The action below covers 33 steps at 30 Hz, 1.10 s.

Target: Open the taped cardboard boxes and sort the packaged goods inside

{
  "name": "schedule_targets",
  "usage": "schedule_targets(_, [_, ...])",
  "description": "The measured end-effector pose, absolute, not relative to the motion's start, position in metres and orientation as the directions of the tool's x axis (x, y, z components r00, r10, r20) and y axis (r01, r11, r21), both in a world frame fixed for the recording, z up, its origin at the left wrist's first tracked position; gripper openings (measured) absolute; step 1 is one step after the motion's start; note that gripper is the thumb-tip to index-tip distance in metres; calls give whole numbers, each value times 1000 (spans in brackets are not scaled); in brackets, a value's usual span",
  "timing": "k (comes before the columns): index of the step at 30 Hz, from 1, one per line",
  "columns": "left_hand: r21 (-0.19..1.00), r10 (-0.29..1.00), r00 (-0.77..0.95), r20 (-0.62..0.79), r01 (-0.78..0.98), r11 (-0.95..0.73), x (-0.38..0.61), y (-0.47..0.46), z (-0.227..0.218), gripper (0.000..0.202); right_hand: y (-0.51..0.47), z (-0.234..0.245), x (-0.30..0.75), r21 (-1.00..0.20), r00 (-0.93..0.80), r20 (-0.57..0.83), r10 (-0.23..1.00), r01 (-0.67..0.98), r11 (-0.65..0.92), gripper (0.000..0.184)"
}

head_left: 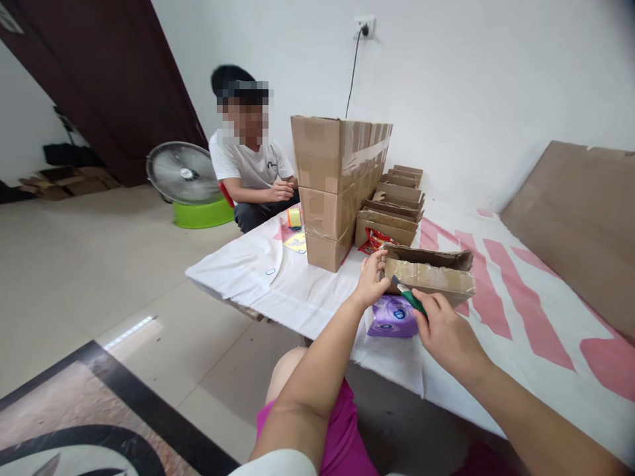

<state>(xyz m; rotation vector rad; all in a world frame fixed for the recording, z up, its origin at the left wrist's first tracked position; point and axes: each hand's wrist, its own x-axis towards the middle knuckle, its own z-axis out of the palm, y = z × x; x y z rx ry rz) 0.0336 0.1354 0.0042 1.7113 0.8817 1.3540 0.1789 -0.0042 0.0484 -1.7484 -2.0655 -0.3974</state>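
My right hand (444,330) grips a green-handled utility knife (413,300), its blade pointing up and left at the front of a cardboard box (431,277). The top of that box is open along its length. At the box's left end, my left hand (372,281) holds it with the fingers bent over the corner. Just below the box lies a purple tissue pack (391,317), close to the table's near edge. A red packet (376,240) rests behind my left hand.
A tall stack of taped cardboard boxes (322,205) stands left of my hands. Behind it runs a row of open boxes (389,221). A large cardboard sheet (580,225) leans at the right. Across the table (248,281) a person (258,162) sits near a fan (186,173).
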Motion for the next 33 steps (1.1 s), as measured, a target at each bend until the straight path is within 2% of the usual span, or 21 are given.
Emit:
schedule_targets(6, [861,846,211,489,39,-507,37,137,-1,62,0,37,173,71,-126,517,846,992,103,38])
schedule_targets(13, [888,876,183,445,37,-459,38,136,1,63,-6,42,172,-1,-122,499,858,990,141,36])
schedule_targets(22, [914,902,157,401,-3,-406,45,136,1,55,3,22,169,120,-125,557,821,990,70,38])
schedule_targets(30, [909,894,172,413,-13,-417,46,133,2,54,12,17,170,73,-85,558,826,996,53,37])
schedule_targets(33, [901,886,183,427,-4,-433,48,130,1,55,21,21,173,47,-17,559,829,999,-12,38])
